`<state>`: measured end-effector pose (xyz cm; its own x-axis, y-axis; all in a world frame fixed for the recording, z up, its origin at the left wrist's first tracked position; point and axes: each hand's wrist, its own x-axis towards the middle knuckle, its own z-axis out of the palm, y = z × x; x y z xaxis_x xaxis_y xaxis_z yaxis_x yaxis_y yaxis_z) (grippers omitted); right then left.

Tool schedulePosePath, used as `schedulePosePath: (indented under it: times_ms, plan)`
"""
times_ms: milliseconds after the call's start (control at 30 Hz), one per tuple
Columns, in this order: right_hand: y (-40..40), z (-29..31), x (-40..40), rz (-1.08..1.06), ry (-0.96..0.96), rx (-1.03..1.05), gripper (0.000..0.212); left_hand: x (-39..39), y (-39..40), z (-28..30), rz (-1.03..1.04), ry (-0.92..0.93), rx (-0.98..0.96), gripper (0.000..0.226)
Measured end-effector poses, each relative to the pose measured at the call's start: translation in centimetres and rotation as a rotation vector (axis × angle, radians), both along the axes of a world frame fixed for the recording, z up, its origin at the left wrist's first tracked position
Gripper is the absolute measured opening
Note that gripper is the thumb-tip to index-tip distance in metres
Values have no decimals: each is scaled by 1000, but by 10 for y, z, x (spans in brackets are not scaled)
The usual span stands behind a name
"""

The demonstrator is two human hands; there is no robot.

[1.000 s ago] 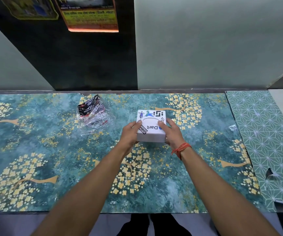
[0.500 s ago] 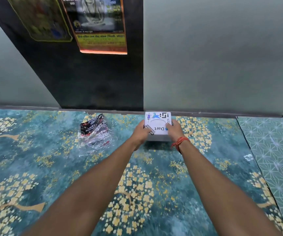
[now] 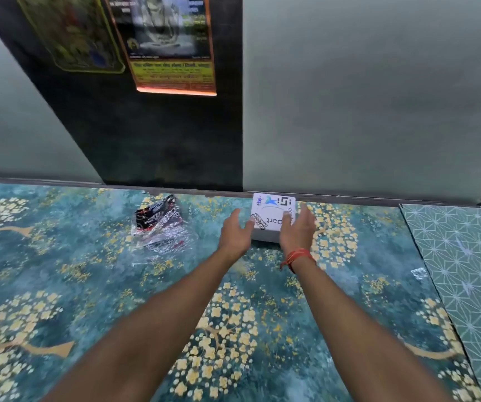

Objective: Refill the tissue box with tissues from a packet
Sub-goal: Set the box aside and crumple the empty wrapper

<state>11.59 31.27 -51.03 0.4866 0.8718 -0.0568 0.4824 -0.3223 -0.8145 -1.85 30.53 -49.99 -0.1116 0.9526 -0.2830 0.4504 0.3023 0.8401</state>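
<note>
An empty crumpled packet [image 3: 161,227] lies left of centre on the tabletop [image 3: 88,285]. The left hand [image 3: 235,232], fingers spread, flanks the tissue box [image 3: 271,217] at the wall; the right hand [image 3: 297,227], also spread, overlaps its right edge.

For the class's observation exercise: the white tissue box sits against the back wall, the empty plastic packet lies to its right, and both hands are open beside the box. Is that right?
Not quite: the plastic packet lies to the left of the tissue box, not the right, as the head view shows. The rest stands: the box sits at the wall's foot, with the left hand and right hand open beside it.
</note>
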Motion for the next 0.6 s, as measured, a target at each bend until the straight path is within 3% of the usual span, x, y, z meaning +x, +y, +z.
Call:
schedulePosePath:
  times_ms: [67,100,200,267,333,400,467,533,600]
  plan:
    - [-14,16,-30,17,-98,229,37,-21,-27,12,184,11,263,33]
    - [-18,25,-51,103,-51,282,30,-37,-38,18,303,25,404,24]
    - [-12,42,-114,370,195,162,16,-100,-43,27,721,157,578,18]
    - [6,40,-146,410,282,29,19,-148,-28,28,885,203,404,23]
    - [26,23,-165,399,291,-137,29,-196,-12,11,831,203,30,46]
    - [37,2,-176,451,254,-298,22,-231,-4,-12,736,15,-224,69]
    - [35,-11,-181,465,273,-352,28,-242,-6,-19,627,-93,-303,53]
    - [24,-13,-179,432,338,-333,25,-241,-16,-19,522,-123,-329,14]
    - [2,-5,-162,413,375,-386,29,-234,-38,-10,455,-155,-377,13]
